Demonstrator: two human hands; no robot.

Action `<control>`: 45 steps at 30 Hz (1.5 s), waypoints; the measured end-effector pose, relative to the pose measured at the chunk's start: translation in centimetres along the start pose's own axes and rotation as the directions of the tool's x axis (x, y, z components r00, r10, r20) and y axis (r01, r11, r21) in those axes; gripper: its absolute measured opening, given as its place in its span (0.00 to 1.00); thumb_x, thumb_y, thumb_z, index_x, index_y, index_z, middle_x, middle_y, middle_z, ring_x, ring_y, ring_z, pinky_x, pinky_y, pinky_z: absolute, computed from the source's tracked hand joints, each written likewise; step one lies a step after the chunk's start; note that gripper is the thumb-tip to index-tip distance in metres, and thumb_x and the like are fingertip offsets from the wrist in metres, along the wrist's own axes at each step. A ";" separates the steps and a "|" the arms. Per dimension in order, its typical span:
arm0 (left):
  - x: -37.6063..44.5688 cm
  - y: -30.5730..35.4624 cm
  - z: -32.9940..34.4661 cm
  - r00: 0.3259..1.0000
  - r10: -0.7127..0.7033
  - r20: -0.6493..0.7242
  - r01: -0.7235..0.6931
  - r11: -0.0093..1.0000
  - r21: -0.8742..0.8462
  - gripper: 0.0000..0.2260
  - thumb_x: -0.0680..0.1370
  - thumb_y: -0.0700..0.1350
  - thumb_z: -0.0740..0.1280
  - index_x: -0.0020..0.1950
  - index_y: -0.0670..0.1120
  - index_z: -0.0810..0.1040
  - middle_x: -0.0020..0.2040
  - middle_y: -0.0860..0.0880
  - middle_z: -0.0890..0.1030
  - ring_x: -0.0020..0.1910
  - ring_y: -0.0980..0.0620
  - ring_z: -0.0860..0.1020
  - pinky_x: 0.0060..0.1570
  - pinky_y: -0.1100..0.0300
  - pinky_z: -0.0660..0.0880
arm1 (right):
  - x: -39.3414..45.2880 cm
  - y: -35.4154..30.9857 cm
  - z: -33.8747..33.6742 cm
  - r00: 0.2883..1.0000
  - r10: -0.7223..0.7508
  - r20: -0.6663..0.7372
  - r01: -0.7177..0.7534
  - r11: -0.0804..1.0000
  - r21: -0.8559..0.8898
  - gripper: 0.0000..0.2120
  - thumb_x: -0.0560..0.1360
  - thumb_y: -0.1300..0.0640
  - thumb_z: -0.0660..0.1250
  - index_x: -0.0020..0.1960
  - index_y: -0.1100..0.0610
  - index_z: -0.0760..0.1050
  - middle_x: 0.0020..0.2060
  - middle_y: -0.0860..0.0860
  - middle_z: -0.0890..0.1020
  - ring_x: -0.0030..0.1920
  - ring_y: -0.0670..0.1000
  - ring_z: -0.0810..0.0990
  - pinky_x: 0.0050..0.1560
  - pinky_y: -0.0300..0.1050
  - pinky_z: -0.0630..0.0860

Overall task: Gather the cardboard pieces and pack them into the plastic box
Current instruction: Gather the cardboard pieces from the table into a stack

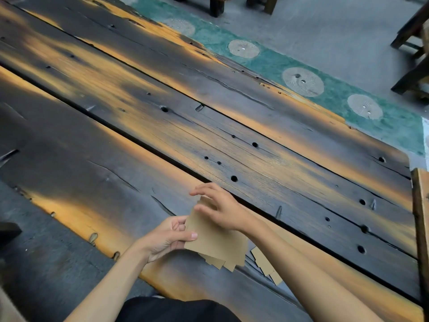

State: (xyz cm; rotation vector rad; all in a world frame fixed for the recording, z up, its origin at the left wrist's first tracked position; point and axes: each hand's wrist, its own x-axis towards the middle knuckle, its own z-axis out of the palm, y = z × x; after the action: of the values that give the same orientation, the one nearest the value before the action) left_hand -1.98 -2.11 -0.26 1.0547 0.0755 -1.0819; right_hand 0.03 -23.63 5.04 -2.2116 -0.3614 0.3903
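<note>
Lower centre of the frame: the person's dark-clothed lap and two bare forearms rise toward a stack of cardboard pieces (214, 238) held just above the table (69, 173). The left hand (166, 238), at the stack's left edge, is closed on it, thumb lying across the top sheet and fingers curled beneath. The right hand (220, 209), at the stack's far end, has its fingers (204, 209) loosely bent and only partly open, the tips resting on the upper edge of the top sheet as if squaring it; whether it truly pinches the sheets cannot be told. The stack's long axis runs from lower right to upper left of the frame, and its near corners fan out unevenly below the left palm. Just to the right of the stack, lying flat on the table and partly hidden under the right forearm, is a loose cardboard piece (264, 261) with a notched outline; it lies nearer the right hand's wrist than the left hand, so the right hand is judged the likelier one to collect it. Beyond the hands, the scorched planks stretch toward the upper left; a green floor mat (336, 94) and dark furniture legs (217, 6) occupy the upper right. The plastic box is not in view, so packing appears not yet begun.
</note>
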 end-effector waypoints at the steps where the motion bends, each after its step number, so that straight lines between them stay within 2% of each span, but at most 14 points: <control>1: 0.0 -0.2 -0.3 1.000 0.006 -0.025 -0.007 1.000 -0.006 0.21 0.77 0.32 0.71 0.70 0.37 0.76 0.66 0.30 0.78 0.65 0.35 0.77 0.69 0.40 0.72 | -0.1 0.8 0.1 0.997 0.026 -0.078 -0.025 0.999 0.020 0.15 0.82 0.52 0.65 0.68 0.50 0.77 0.66 0.48 0.75 0.67 0.44 0.74 0.69 0.43 0.70; 6: -0.1 -1.4 -2.4 0.984 0.030 -0.175 -0.043 0.997 -0.071 0.23 0.76 0.30 0.69 0.71 0.37 0.74 0.65 0.35 0.81 0.66 0.36 0.78 0.61 0.47 0.79 | -1.7 5.9 0.4 0.889 0.277 -0.365 -0.262 0.961 0.091 0.12 0.84 0.53 0.60 0.63 0.50 0.79 0.58 0.44 0.79 0.58 0.40 0.77 0.62 0.49 0.78; 9: 0.0 -2.0 -3.6 0.965 0.036 -0.258 -0.064 0.993 -0.098 0.22 0.76 0.30 0.68 0.70 0.37 0.74 0.64 0.36 0.82 0.66 0.36 0.78 0.61 0.47 0.79 | -3.7 9.0 1.6 0.856 0.361 -0.370 -0.378 0.925 0.028 0.13 0.84 0.55 0.60 0.65 0.53 0.77 0.59 0.49 0.79 0.59 0.46 0.78 0.62 0.51 0.77; 12: 0.1 -2.7 -4.7 0.941 0.038 -0.336 -0.074 0.993 -0.097 0.21 0.76 0.29 0.68 0.70 0.38 0.75 0.63 0.37 0.83 0.65 0.37 0.79 0.58 0.50 0.81 | -5.4 11.0 3.4 0.846 0.460 -0.269 -0.495 0.866 -0.077 0.17 0.82 0.56 0.61 0.70 0.56 0.72 0.67 0.54 0.76 0.67 0.53 0.75 0.68 0.49 0.71; 15: 0.2 -3.2 -5.3 0.926 0.035 -0.376 -0.072 0.994 -0.083 0.21 0.76 0.29 0.67 0.69 0.38 0.75 0.61 0.37 0.84 0.61 0.40 0.82 0.52 0.53 0.84 | -6.6 12.0 5.3 0.838 0.523 -0.155 -0.544 0.821 -0.175 0.28 0.79 0.51 0.67 0.76 0.56 0.65 0.73 0.55 0.71 0.73 0.55 0.68 0.73 0.50 0.65; 20: 0.3 -3.9 -5.7 0.922 0.030 -0.385 -0.052 0.998 -0.046 0.20 0.77 0.31 0.68 0.67 0.42 0.77 0.61 0.40 0.85 0.61 0.42 0.83 0.52 0.56 0.83 | -7.2 11.9 8.9 0.743 0.663 -0.091 -0.655 0.691 -0.306 0.60 0.63 0.32 0.76 0.81 0.51 0.47 0.77 0.54 0.61 0.76 0.59 0.62 0.72 0.56 0.66; 22: 0.3 -4.2 -5.8 0.921 0.028 -0.388 -0.051 0.998 -0.048 0.19 0.76 0.31 0.69 0.67 0.42 0.78 0.61 0.41 0.85 0.61 0.42 0.83 0.52 0.56 0.83 | -7.3 11.8 10.1 0.732 0.670 -0.122 -0.663 0.659 -0.354 0.64 0.59 0.31 0.78 0.81 0.50 0.45 0.77 0.55 0.59 0.76 0.58 0.60 0.71 0.55 0.65; 25: 0.2 -4.4 -5.8 0.920 0.034 -0.389 -0.055 0.998 -0.044 0.19 0.76 0.32 0.69 0.66 0.42 0.78 0.60 0.41 0.85 0.60 0.43 0.83 0.50 0.57 0.83 | -7.1 11.8 10.8 0.722 0.669 -0.176 -0.679 0.635 -0.368 0.65 0.58 0.32 0.80 0.80 0.50 0.45 0.71 0.55 0.64 0.72 0.58 0.64 0.67 0.52 0.65; 28: -0.1 -4.6 -6.1 0.920 0.036 -0.390 -0.060 0.997 -0.050 0.19 0.76 0.32 0.69 0.66 0.42 0.78 0.60 0.41 0.85 0.59 0.44 0.84 0.50 0.56 0.83 | -6.8 12.1 10.4 0.712 0.664 -0.227 -0.696 0.627 -0.350 0.61 0.61 0.36 0.80 0.80 0.51 0.47 0.65 0.55 0.69 0.67 0.58 0.68 0.62 0.51 0.66; 32: -0.5 -4.8 -6.8 0.919 0.035 -0.394 -0.064 0.996 -0.062 0.19 0.76 0.33 0.70 0.67 0.43 0.78 0.61 0.41 0.85 0.60 0.43 0.83 0.50 0.55 0.83 | -7.2 12.6 7.7 0.719 0.654 -0.234 -0.695 0.675 -0.249 0.38 0.70 0.43 0.77 0.75 0.50 0.66 0.66 0.53 0.75 0.66 0.57 0.70 0.62 0.51 0.68; 35: -0.9 -5.0 -7.3 0.916 0.022 -0.400 -0.059 0.995 -0.079 0.20 0.76 0.34 0.70 0.67 0.43 0.78 0.61 0.41 0.85 0.59 0.43 0.84 0.51 0.54 0.83 | -7.9 12.3 4.9 0.716 0.674 -0.181 -0.690 0.723 -0.033 0.23 0.73 0.52 0.76 0.67 0.53 0.78 0.62 0.55 0.82 0.63 0.55 0.77 0.61 0.49 0.75; 38: -1.2 -5.1 -7.4 0.921 0.015 -0.390 -0.052 0.995 -0.085 0.23 0.73 0.37 0.73 0.68 0.42 0.77 0.62 0.41 0.84 0.60 0.43 0.83 0.55 0.52 0.81 | -9.0 11.2 1.9 0.711 0.697 -0.093 -0.670 0.713 0.207 0.05 0.75 0.55 0.75 0.51 0.50 0.83 0.52 0.54 0.85 0.49 0.51 0.80 0.51 0.48 0.77; 43: -1.0 -5.3 -7.0 0.932 0.010 -0.362 -0.058 0.991 -0.122 0.19 0.76 0.34 0.69 0.67 0.41 0.78 0.62 0.39 0.84 0.60 0.42 0.83 0.55 0.52 0.81 | -10.1 9.1 -1.8 0.723 0.632 -0.278 -0.530 0.766 0.364 0.08 0.73 0.55 0.77 0.44 0.41 0.86 0.33 0.39 0.83 0.36 0.42 0.78 0.41 0.38 0.73; 45: -0.8 -5.1 -6.6 0.935 0.011 -0.354 -0.063 0.989 -0.137 0.19 0.77 0.33 0.68 0.67 0.41 0.77 0.62 0.39 0.84 0.59 0.43 0.83 0.54 0.52 0.82 | -10.0 8.3 -2.2 0.746 0.570 -0.345 -0.430 0.808 0.403 0.11 0.75 0.60 0.75 0.45 0.43 0.87 0.36 0.38 0.85 0.41 0.40 0.82 0.45 0.35 0.75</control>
State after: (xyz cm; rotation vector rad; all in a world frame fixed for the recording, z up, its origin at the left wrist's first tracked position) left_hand -3.43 2.90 -6.79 1.1022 0.4159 -0.8293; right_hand -7.19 -34.03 1.36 -1.9864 0.5462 0.1799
